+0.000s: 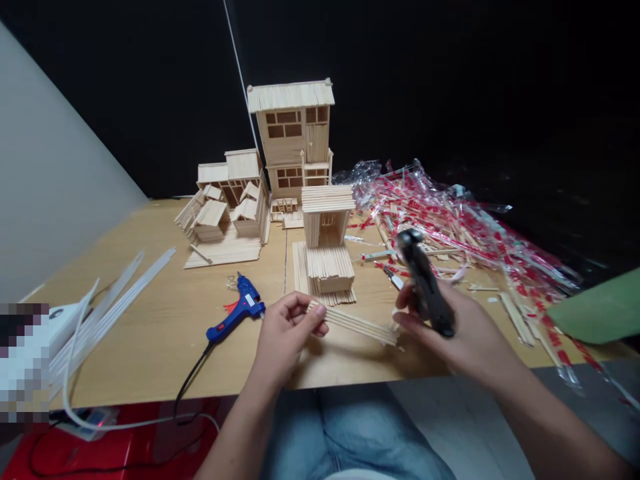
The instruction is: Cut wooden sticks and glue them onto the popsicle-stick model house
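My left hand (295, 323) pinches one end of a narrow strip of wooden sticks (357, 325) laid side by side, just above the table's front edge. The strip's other end points toward my right hand (450, 327), whose fingers are wrapped round a dark tool (425, 283), perhaps cutters. Its head is blurred and points up. Just beyond the strip stands a small wooden stick house (327, 233) with a stick base. To the left of my left hand lies a blue glue gun (243, 307) with a black cable.
A tall stick house (295, 133) and a low stick building group (225, 207) stand behind. Red-and-clear wrappers (440, 207) and loose sticks cover the right. White glue sticks (120, 300) lie left, and a green object (600, 307) is at the right edge.
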The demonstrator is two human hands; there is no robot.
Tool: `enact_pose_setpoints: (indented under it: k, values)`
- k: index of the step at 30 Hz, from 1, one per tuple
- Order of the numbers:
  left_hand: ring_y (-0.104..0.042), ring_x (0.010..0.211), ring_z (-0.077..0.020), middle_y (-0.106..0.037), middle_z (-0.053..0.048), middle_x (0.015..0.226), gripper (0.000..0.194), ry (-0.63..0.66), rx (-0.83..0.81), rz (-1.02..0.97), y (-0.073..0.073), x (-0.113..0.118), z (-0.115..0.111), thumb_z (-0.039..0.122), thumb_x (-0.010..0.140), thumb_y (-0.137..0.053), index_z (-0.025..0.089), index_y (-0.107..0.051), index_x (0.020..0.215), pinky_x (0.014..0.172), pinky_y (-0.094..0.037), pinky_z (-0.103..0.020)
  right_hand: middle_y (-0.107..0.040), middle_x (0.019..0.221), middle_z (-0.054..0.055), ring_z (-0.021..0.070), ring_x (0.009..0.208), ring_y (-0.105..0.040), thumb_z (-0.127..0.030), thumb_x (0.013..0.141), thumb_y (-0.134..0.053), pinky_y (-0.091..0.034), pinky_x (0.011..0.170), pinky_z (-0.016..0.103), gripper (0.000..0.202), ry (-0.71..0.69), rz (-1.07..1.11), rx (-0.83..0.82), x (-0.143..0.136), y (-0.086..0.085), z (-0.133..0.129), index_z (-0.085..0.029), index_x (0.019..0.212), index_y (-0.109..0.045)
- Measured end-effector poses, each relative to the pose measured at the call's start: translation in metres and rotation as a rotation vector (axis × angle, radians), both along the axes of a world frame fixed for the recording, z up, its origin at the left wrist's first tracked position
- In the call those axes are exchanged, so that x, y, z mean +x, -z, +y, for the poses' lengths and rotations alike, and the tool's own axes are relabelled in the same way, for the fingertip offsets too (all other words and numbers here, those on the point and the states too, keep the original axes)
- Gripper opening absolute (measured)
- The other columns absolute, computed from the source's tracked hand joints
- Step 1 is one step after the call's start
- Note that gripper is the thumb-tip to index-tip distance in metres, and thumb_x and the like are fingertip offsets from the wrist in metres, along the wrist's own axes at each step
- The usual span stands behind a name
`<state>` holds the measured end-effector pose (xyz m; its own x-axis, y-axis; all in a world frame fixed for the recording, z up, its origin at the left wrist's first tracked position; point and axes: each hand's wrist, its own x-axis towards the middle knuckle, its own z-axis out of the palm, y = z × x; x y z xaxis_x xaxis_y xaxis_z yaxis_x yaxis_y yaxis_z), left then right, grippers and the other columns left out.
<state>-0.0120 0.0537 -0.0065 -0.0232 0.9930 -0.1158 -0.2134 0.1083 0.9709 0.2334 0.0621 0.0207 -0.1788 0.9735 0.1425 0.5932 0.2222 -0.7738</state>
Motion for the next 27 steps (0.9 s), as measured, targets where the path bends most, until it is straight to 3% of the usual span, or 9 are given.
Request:
enact_pose_setpoints:
  k: [3,9,27]
  values:
    - [-0.064,0.057,-0.0082,-0.066,0.002,0.061,0.029,-0.155,-0.03,-0.163,0.011,0.001,-0.004,0.031,0.071,-0.082,0.014,-0.061,0.079,0.057,-0.051,-0.014,-0.067,0.084,0.003,0.021,0.077,-0.063,-0.048,0.086,-0.062,-0.05,0.069,0.029,0.029,0.113,0.062,0.028,0.007,0.004,-0.01,-0.022,0.097,-0.06]
    - [-0.066,0.057,-0.0078,-0.064,0.004,0.06,0.035,-0.267,-0.068,-0.387,0.011,0.005,-0.013,0.027,0.066,-0.086,0.014,-0.057,0.08,0.056,-0.052,-0.013,-0.07,0.089,0.005,0.0223,0.082,-0.066,-0.051,0.09,-0.057,-0.053,0.073,0.029,0.033,-0.097,0.151,-0.245,0.005,0.021,-0.039,-0.021,0.1,-0.062]
    - [-0.063,0.062,-0.0079,-0.063,0.003,0.065,0.035,-0.387,0.019,-0.275,0.008,0.011,-0.024,0.032,0.068,-0.085,0.015,-0.056,0.079,0.061,-0.051,-0.015,-0.063,0.082,0.005,0.0214,0.077,-0.06,-0.063,0.092,-0.045,-0.049,0.072,0.032,0.047,-0.161,0.162,-0.325,0.0,0.025,-0.049,-0.018,0.096,-0.061]
